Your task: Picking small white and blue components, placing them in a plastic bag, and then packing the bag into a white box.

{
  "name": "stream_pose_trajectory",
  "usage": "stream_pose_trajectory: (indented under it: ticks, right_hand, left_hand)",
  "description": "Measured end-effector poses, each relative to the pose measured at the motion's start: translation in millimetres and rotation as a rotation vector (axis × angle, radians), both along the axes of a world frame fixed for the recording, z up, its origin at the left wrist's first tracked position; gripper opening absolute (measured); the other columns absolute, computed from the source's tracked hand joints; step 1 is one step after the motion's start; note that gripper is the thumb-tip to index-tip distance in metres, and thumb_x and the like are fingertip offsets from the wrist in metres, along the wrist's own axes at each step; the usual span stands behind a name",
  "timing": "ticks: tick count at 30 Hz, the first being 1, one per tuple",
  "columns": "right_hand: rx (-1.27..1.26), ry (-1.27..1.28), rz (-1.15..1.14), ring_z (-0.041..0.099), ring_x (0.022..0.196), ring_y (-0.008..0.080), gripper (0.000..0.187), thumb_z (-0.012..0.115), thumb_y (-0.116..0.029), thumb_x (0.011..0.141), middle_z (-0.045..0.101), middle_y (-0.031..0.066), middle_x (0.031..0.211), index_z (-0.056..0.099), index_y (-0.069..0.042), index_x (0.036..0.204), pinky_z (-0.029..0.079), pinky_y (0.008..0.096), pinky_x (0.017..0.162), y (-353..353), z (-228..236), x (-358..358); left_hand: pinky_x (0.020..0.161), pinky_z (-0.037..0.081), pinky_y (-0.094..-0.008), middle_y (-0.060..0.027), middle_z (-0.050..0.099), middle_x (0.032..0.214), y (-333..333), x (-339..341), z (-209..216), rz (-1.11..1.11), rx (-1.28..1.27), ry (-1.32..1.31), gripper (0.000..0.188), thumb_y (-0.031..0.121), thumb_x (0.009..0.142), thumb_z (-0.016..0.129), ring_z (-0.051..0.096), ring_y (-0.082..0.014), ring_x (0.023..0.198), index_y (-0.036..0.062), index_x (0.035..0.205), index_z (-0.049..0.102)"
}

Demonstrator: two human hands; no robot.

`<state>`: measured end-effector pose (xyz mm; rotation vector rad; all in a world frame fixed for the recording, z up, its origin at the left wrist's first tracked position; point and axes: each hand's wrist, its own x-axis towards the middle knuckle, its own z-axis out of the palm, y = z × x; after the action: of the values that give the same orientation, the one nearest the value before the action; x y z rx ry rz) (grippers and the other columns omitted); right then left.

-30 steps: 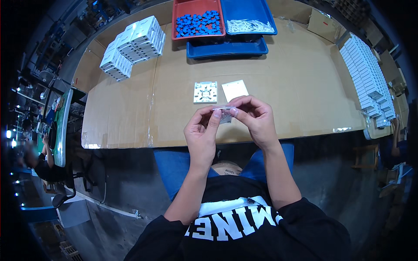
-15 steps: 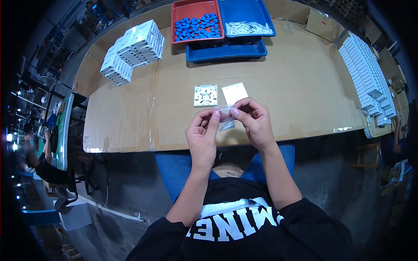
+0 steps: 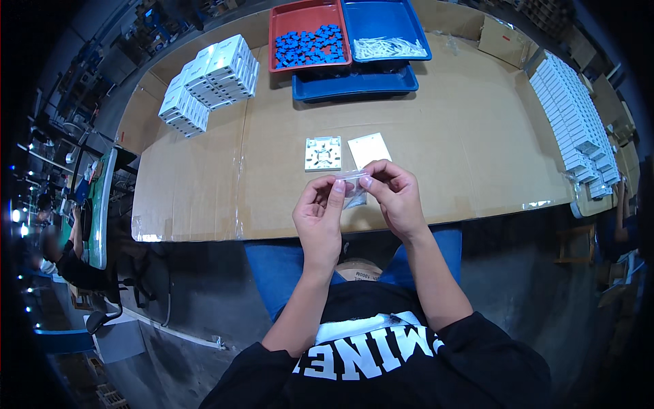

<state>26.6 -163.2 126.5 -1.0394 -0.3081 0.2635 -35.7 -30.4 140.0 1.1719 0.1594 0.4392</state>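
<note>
A small clear zip bag hangs between my hands above the table's near edge, its top strip level. My left hand pinches the top left corner between thumb and fingers. At the other top corner, my right hand grips the bag in the same way. Something small lies in the bag's lower part, too unclear to name. Just beyond my hands, a square white plastic box base with a cut-out centre lies on the cardboard. Beside it rests a plain white square cover, partly hidden by my right hand.
Across the cardboard-covered table stand a red tray of small blue parts, a blue tray of white slim pieces and a lower blue tray. White boxes are stacked at left and right. A person sits far left.
Both hands still hold the bag by its top corners. The view has shifted very slightly, and the right hand's fingers have tilted a little lower.
</note>
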Motion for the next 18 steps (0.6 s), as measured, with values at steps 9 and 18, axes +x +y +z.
stream_pose_trajectory:
  ticks: [9,18]
  right_hand:
    - [0.001,-0.123,-0.023,0.063,0.089,0.0049,0.009,0.071,-0.005,0.096,0.067,-0.0004,0.094,0.066,-0.001,0.102,0.051,0.0216,0.08,-0.4,0.0,-3.2]
    - [-0.018,-0.071,-0.016,0.062,0.089,0.0054,0.011,0.071,-0.006,0.097,0.068,0.0007,0.096,0.065,-0.001,0.105,0.051,0.0222,0.08,-3.5,0.4,-2.2]
  left_hand:
    - [0.09,0.053,-0.0275,-0.0067,0.069,0.105,-5.9,-3.9,1.3,-0.017,-0.047,-0.039,0.015,0.009,0.103,0.064,0.066,-0.0109,0.097,-0.0008,0.114,0.065]
    - [0.091,0.052,-0.0262,-0.0064,0.07,0.105,-6.0,-3.7,2.3,-0.054,-0.012,0.028,0.017,0.009,0.101,0.067,0.065,-0.01,0.098,-0.0019,0.114,0.067]
